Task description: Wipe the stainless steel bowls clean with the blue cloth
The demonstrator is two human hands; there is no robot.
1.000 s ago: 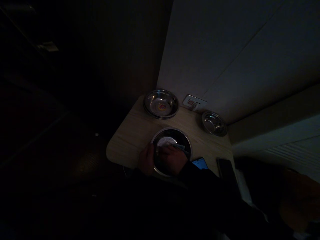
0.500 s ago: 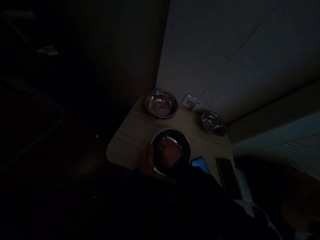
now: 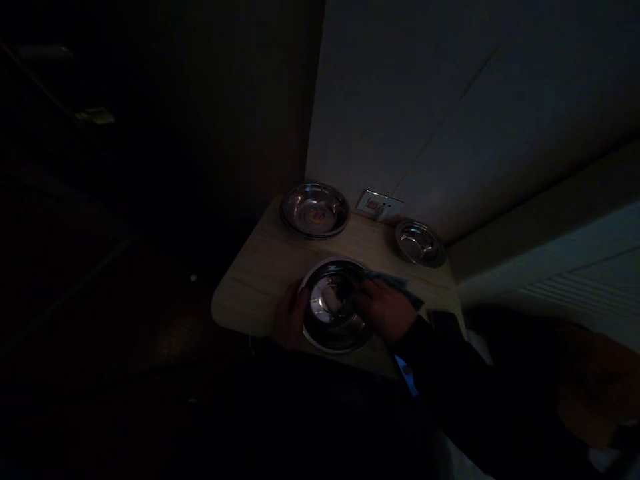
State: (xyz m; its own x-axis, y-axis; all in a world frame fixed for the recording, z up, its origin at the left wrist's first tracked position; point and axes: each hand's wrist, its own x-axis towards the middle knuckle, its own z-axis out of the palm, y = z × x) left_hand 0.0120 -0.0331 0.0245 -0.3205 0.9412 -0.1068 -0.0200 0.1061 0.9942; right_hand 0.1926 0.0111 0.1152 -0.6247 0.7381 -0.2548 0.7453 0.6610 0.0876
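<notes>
A shiny metal bowl (image 3: 334, 340) rests on the small wood-look table, close to its front edge. At the bowl's left rim is my left hand (image 3: 290, 319), its fingers closed on the edge. My right hand (image 3: 384, 310) is at the right rim, closed on a dark bluish-green cloth (image 3: 395, 280). Part of the cloth spreads out past the hand toward the right, and part hangs into the bowl. The dim light hides the detail of the fingers.
Behind the bowl stand stacked metal bowls (image 3: 316, 211) on the left and a smaller metal bowl (image 3: 420, 244) on the right. A wall socket (image 3: 379, 204) sits above the table (image 3: 250, 287). A lit phone (image 3: 407, 375) and a dark phone (image 3: 447, 325) are partly behind my right arm.
My right hand has moved from inside the bowl to its right rim, bringing the cloth along. More of the bowl's inside shows. My left hand stays at the left rim.
</notes>
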